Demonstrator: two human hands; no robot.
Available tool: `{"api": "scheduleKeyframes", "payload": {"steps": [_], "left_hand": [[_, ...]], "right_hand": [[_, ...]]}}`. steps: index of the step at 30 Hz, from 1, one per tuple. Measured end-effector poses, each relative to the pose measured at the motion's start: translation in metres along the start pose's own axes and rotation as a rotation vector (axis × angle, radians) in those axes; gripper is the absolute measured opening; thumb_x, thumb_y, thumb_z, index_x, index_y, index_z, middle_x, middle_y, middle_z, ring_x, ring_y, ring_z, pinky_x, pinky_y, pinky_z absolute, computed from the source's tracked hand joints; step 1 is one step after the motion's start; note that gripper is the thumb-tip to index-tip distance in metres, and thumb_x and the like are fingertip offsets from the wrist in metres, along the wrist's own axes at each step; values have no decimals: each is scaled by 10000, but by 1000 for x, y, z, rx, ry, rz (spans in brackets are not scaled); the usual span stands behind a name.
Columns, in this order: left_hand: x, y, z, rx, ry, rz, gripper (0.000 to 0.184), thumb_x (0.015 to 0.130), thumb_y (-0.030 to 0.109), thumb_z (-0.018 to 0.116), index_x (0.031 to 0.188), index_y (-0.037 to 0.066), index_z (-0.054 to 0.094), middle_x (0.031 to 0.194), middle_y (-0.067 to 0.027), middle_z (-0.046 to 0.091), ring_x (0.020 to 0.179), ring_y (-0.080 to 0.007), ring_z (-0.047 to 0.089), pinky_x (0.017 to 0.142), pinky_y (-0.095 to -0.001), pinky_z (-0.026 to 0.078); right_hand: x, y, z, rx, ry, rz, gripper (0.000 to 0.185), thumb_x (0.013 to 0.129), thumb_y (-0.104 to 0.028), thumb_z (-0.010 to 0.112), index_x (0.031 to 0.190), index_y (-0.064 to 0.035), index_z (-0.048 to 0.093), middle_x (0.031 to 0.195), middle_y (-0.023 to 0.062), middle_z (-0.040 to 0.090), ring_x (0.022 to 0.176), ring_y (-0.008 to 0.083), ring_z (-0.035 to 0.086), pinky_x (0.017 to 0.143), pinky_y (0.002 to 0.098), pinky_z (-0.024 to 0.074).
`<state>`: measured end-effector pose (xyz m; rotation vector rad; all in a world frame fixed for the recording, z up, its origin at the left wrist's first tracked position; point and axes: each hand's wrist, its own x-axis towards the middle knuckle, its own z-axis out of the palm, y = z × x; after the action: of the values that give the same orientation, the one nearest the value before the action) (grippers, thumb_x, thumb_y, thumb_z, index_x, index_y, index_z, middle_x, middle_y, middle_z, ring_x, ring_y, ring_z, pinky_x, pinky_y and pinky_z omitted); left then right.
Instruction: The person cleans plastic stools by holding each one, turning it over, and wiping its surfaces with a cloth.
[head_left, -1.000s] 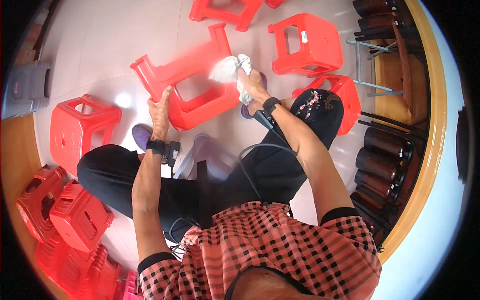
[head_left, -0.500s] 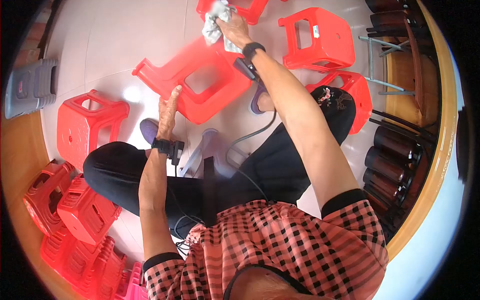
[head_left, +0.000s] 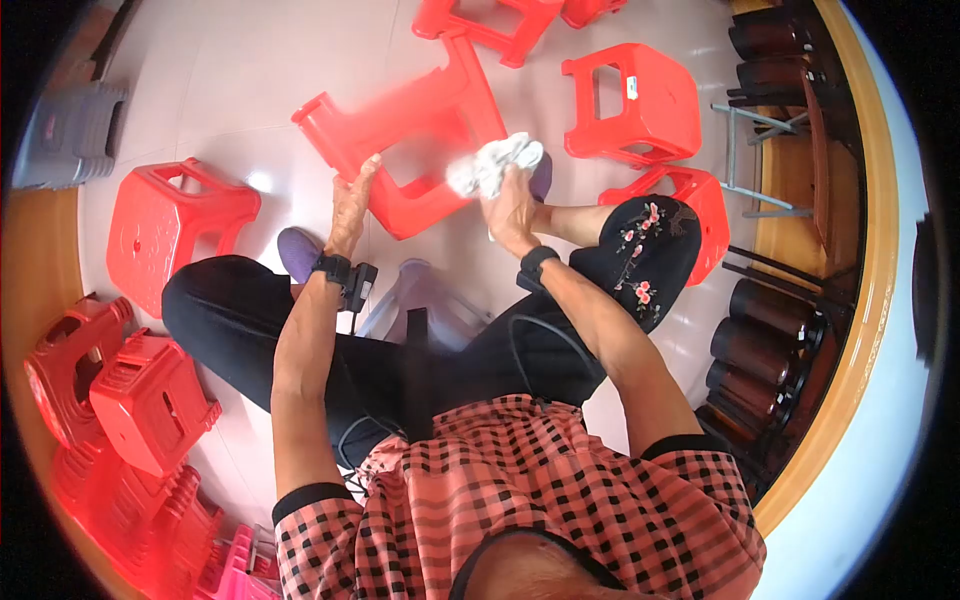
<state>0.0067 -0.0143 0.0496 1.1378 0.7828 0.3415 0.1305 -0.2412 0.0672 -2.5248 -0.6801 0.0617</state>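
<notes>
A red plastic stool [head_left: 418,208] is tilted on its side in front of me, with its rectangular opening showing. My left hand [head_left: 350,210] is closed on its near left edge, thumb at the rim of the opening. My right hand [head_left: 513,212] is closed on a crumpled white cloth [head_left: 497,165] at the stool's right side. Whether the cloth touches the stool I cannot tell. Both wrists wear black straps with small devices.
More red stools stand around: one at the left [head_left: 140,235], one at the right [head_left: 645,100], another by my right knee [head_left: 708,215]. Stacked red stools [head_left: 150,415] lie lower left. Grey stools [head_left: 75,130] stand far left. Dark cylinders [head_left: 765,310] line the right wall.
My right hand with the cloth has come from the stool's far side down toward me, at its right. The stool has turned and tilted somewhat; my left hand stays on it.
</notes>
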Motion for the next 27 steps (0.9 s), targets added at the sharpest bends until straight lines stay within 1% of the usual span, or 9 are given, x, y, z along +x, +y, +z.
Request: {"api": "scheduleKeyframes", "payload": {"steps": [3, 9, 11, 13, 15, 19, 21, 25, 27], "left_hand": [[-5, 7, 3, -74, -28, -13, 505, 855, 361, 710, 1161, -22, 588, 1051, -87, 657, 938, -149, 618, 832, -295, 496], [0, 5, -8, -178, -93, -212, 592, 837, 337, 727, 1240, -37, 508, 1154, -119, 607, 1053, -164, 578, 883, -334, 489], [-1, 13, -3, -258, -146, -227, 564, 838, 314, 720, 1253, 7, 493, 1157, -92, 598, 1072, -175, 566, 887, -359, 486], [9, 0, -3, -317, -111, -275, 496, 844, 311, 711, 1208, 36, 517, 1143, -72, 603, 1053, -182, 577, 883, -368, 486], [-7, 36, 13, -347, -252, -191, 265, 884, 264, 646, 1051, 84, 546, 1045, -23, 605, 948, -169, 599, 824, -359, 498], [-3, 33, 24, -356, -200, -156, 121, 919, 199, 620, 887, 171, 507, 856, 54, 581, 772, -102, 578, 718, -306, 495], [-6, 35, 26, -279, -186, -142, 115, 915, 199, 626, 888, 170, 518, 814, 58, 570, 722, -79, 554, 691, -288, 495], [-3, 37, 27, -238, -121, -139, 114, 909, 186, 632, 880, 160, 525, 778, 62, 562, 675, -59, 530, 666, -262, 491], [1, 38, 29, -255, -87, -155, 114, 903, 190, 640, 893, 154, 532, 772, 65, 564, 663, -58, 535, 660, -260, 492]], "right_hand": [[-18, -46, -4, 13, -289, -209, 420, 746, -161, 698, 1093, -47, 491, 1016, 195, 540, 862, 440, 572, 743, 500, 462], [18, -81, -5, 329, -376, -481, 479, 679, -125, 744, 1074, -32, 489, 974, 230, 583, 938, 397, 593, 780, 473, 486], [58, -73, -24, 533, -197, -224, 461, 724, -160, 724, 1104, -22, 501, 968, 234, 616, 964, 358, 614, 819, 453, 488], [104, -55, -48, 361, -118, 84, 468, 776, -195, 699, 1165, -14, 511, 1005, 235, 633, 1001, 351, 620, 863, 430, 477], [148, -12, -43, 323, 56, 95, 513, 800, -238, 696, 1215, 2, 512, 1041, 232, 642, 1003, 356, 627, 853, 439, 482], [170, 8, -6, 406, -76, 243, 496, 799, -273, 693, 1173, -9, 503, 1007, 220, 645, 929, 373, 645, 820, 463, 498], [156, -22, 9, 405, 68, 62, 452, 791, -241, 704, 1137, -22, 512, 978, 202, 646, 911, 370, 646, 811, 462, 501], [122, -129, -21, 420, -104, -158, 469, 735, -150, 724, 1134, -12, 519, 1012, 201, 609, 938, 389, 611, 791, 465, 503], [131, -163, -33, 536, 51, -611, 483, 714, -131, 719, 1156, -62, 539, 1009, 187, 575, 944, 391, 593, 798, 466, 496]]}}
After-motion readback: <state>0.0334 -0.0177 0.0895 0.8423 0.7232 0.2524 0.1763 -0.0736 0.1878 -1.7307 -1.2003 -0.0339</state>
